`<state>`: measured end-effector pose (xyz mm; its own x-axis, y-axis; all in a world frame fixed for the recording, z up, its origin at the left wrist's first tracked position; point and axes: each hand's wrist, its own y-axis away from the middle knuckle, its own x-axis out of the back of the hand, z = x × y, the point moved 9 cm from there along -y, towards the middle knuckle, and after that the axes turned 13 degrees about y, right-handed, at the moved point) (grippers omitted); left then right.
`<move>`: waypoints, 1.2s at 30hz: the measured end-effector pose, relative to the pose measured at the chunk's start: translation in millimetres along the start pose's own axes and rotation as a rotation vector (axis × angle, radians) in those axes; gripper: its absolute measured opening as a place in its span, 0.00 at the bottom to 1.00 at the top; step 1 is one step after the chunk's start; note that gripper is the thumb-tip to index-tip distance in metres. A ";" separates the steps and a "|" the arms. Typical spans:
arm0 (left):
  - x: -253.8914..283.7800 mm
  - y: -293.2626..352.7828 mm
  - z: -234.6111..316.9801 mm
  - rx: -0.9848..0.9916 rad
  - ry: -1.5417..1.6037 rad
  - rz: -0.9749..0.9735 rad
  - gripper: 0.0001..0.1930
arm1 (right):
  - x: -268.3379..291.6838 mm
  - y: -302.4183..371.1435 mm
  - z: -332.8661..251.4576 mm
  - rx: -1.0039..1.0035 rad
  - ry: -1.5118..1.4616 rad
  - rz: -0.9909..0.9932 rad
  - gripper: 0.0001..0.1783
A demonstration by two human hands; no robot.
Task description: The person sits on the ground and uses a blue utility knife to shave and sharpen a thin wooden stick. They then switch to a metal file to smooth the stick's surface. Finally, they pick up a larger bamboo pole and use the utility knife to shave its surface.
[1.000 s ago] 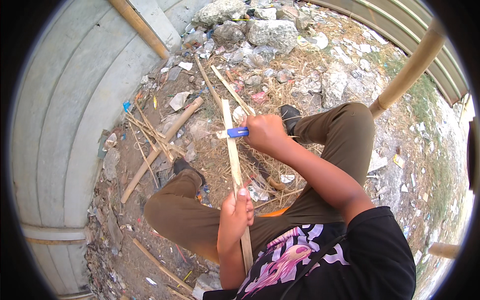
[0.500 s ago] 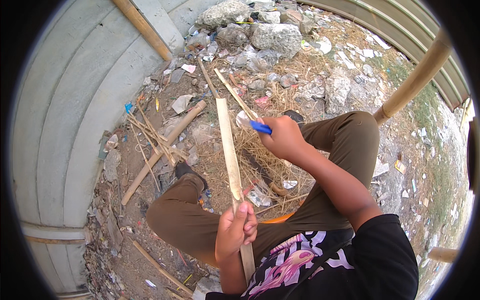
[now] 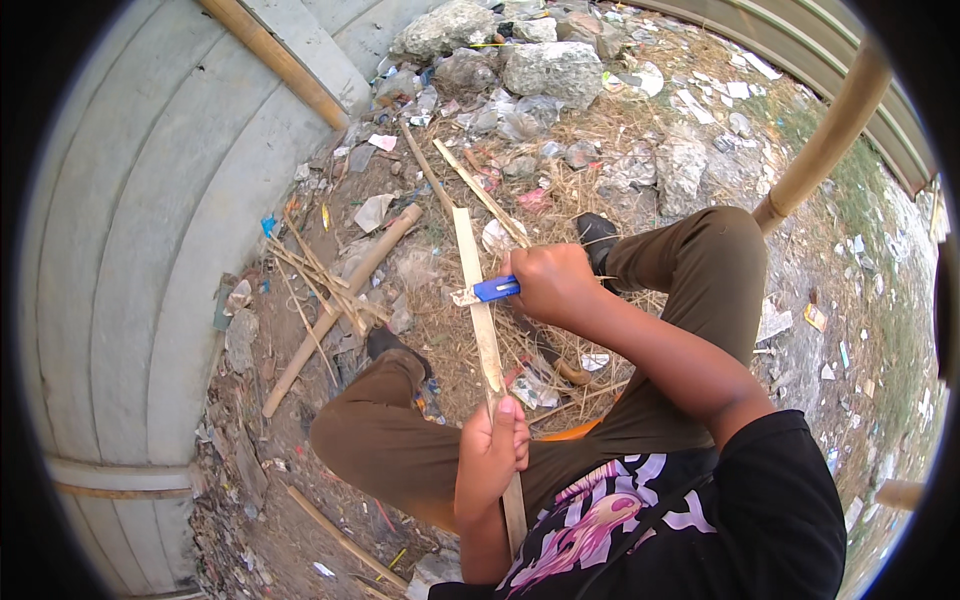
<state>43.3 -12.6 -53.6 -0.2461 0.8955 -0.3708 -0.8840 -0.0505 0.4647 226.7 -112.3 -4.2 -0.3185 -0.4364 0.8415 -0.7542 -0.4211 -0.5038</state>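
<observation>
Blue-handled knife (image 3: 487, 291) across bamboo strip (image 3: 478, 300), litter around

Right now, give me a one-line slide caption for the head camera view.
Seated person's left hand grips a bamboo strip while the right hand holds a blue-handled knife against it, above littered ground.

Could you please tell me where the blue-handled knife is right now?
In the head view, the blue-handled knife sits near the centre, gripped in the right hand, its blade against the bamboo strip that the left hand holds lower down.
</observation>
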 end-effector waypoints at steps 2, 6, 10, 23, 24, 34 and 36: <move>-2.1 -1.0 -4.1 -0.009 -0.061 0.004 0.15 | -8.8 -10.7 18.5 -0.095 0.028 -0.068 0.11; -22.9 14.1 -15.9 0.018 -0.148 -0.086 0.15 | -18.5 -36.6 102.2 -0.430 0.198 -0.232 0.14; -23.8 12.5 -6.8 0.093 0.098 -0.143 0.16 | -23.3 -23.1 160.7 -0.789 -0.125 -0.111 0.16; -27.0 18.9 23.3 -0.051 0.368 -0.413 0.19 | 12.3 15.7 -23.3 -0.067 -0.561 0.118 0.14; -24.6 18.1 24.2 -0.064 0.380 -0.405 0.19 | 8.0 17.0 -17.4 -0.118 -0.591 0.110 0.14; -30.4 15.8 19.7 -0.026 0.340 -0.380 0.18 | 40.0 1.0 -17.6 0.067 -0.310 0.244 0.15; -34.8 16.8 19.4 -0.008 0.370 -0.424 0.18 | 44.6 -0.4 -13.6 0.065 -0.264 0.271 0.16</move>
<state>44.7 -36.0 -17.3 0.0097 0.6239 -0.7815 -0.9385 0.2753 0.2081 205.1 -120.8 36.2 -0.3359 -0.7249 0.6014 -0.6226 -0.3082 -0.7193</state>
